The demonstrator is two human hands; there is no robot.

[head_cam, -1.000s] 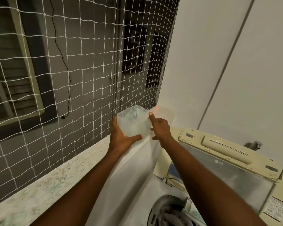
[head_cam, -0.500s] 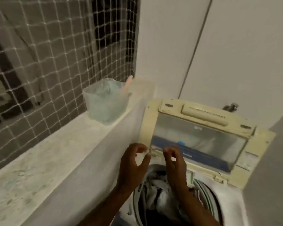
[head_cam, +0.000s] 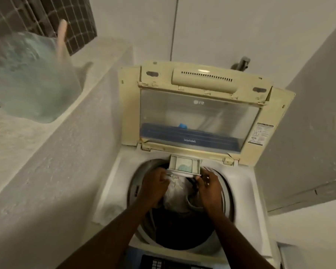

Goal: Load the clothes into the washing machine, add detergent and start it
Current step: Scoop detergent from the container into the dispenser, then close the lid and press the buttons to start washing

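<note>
White walls are seen around the washing machine point(head_cam: 246, 191), lid point(head_cam: 200, 113) raised. At the rear rim of the drum point(head_cam: 132, 191) the detergent drawer point(head_cam: 183, 172) is drawn out forward, long side along the rim, bluish powder point(head_cam: 183, 167) inside. Clothes point(head_cam: 175, 193) are heaped in the drum. The drawer's left corner is gripped by the curled left hand point(head_cam: 155, 184); the hold of the right hand point(head_cam: 208, 184) cannot be told through blur.

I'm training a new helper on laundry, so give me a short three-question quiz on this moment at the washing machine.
1. True or false: the washing machine's lid stands open.
2. The clear plastic container sits: A) on the ledge, B) in the drum, C) on the lid.
3. Fill in: the left hand and right hand are both at the front of the pulled-out ____.
Key: 1 true; 2 A; 3 detergent drawer.
</note>
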